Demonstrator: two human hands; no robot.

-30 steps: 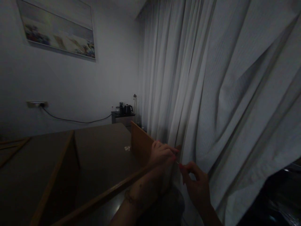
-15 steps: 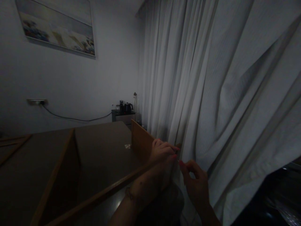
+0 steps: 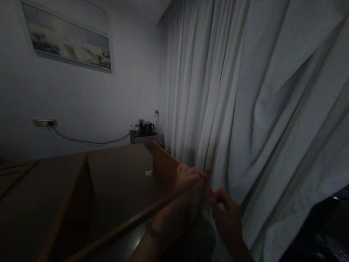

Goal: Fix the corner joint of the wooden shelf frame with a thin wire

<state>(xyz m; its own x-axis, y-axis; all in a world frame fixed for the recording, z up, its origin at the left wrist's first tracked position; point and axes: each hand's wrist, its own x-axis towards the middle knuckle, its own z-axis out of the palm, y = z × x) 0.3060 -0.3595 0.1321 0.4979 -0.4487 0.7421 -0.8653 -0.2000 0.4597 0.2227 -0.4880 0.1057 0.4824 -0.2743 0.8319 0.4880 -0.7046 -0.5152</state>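
My left hand lies over the corner where an upright wooden board meets a long wooden rail. Its fingers are bent round the corner, with index finger and thumb close together past the board's outer side. Just right of it, my right hand is closed in a pinch, thumb against index finger, in front of the curtain. Whatever is between those fingertips is too small and dark to name. A small gap separates the two hands.
A second upright board stands on the dark panel. Small pale pieces lie on that panel. A white curtain hangs close on the right. Behind, a low cabinet bears a black kettle; a cable runs to the wall.
The view has tilted slightly up, so the scene sits a little lower. Both hands keep nearly the same place; the right fingertips have shifted slightly.
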